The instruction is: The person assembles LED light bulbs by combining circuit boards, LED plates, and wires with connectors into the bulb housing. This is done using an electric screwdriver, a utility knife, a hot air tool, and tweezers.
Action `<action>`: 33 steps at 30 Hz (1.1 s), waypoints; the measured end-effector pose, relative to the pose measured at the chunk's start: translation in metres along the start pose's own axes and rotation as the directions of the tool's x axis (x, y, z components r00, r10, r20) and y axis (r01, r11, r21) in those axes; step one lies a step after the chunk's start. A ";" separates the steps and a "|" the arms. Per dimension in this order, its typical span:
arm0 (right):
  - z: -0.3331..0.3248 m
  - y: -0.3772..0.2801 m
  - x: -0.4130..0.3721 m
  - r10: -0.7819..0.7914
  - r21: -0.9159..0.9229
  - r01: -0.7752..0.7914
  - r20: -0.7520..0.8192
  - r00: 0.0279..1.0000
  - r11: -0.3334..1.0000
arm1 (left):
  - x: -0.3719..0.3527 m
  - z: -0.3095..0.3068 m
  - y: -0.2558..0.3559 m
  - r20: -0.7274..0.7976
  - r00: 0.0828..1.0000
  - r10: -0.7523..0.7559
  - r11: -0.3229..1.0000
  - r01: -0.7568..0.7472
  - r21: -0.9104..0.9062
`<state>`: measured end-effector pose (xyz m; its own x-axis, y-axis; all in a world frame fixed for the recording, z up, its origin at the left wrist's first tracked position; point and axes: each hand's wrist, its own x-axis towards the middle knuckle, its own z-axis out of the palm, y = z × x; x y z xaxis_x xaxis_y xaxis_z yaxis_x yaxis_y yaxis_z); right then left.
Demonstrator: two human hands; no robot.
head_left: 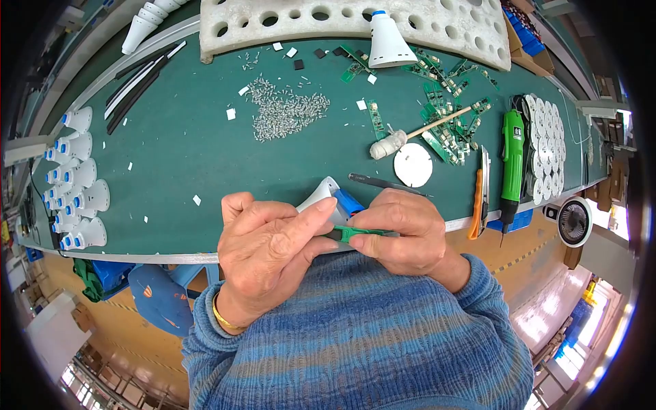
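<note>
A small green circuit board (350,233) is held in front of my chest, at the near edge of the bench. My right hand (403,229) pinches its right part between thumb and fingers. My left hand (273,246) closes on its left end, and those fingertips partly hide it. Just behind the board lies a white cone-shaped housing (320,195), partly covered by my left hand. A blue piece (349,202) shows beside the housing, close to my right fingertips. Beyond my right hand rest dark tweezers (386,183) and a white round disc (413,165).
Loose screws (283,109) lie mid-bench. Several circuit boards (447,123) and a cloth-tipped stick (389,145) are at right, with an orange cutter (477,205), a green electric screwdriver (511,160) and stacked discs (543,147). White cones (85,174) stand left; a foam rack (355,24) lies behind.
</note>
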<state>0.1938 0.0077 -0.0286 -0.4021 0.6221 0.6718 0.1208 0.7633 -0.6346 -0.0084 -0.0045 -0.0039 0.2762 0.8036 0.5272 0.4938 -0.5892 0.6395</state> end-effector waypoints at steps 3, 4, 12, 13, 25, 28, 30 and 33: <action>0.001 0.000 0.000 -0.006 -0.004 0.006 -0.005 1.000 1.000 | 0.000 0.001 0.001 -0.006 1.000 0.004 1.000 -0.004 0.015; 0.001 0.000 0.000 -0.008 -0.006 0.008 -0.007 1.000 1.000 | 0.001 0.001 0.001 -0.007 1.000 0.006 1.000 -0.006 0.019; -0.001 0.000 0.000 -0.032 -0.013 0.032 0.004 0.999 0.999 | 0.003 -0.002 0.001 0.060 0.996 0.060 0.996 -0.064 0.063; -0.002 -0.001 0.000 -0.032 -0.016 0.032 0.009 0.999 0.999 | 0.004 -0.001 0.002 0.051 0.997 0.053 0.996 -0.056 0.075; -0.005 -0.002 0.001 -0.041 -0.021 0.042 0.017 0.999 0.999 | 0.003 -0.005 0.003 0.101 0.989 0.104 0.990 -0.113 0.088; -0.005 -0.001 0.000 -0.046 -0.016 0.046 0.005 0.999 0.999 | 0.003 -0.005 0.003 0.100 0.990 0.104 0.990 -0.113 0.090; -0.005 -0.001 0.001 -0.045 -0.017 0.045 0.002 0.999 0.999 | 0.003 -0.004 0.003 0.096 0.990 0.100 0.991 -0.108 0.082; -0.005 -0.002 0.001 -0.038 -0.015 0.038 0.004 0.999 0.999 | 0.003 -0.004 0.003 0.088 0.992 0.095 0.992 -0.101 0.069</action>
<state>0.1980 0.0076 -0.0250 -0.4105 0.5917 0.6938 0.1186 0.7890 -0.6028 -0.0089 -0.0041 0.0023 0.3933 0.7483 0.5342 0.5189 -0.6603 0.5430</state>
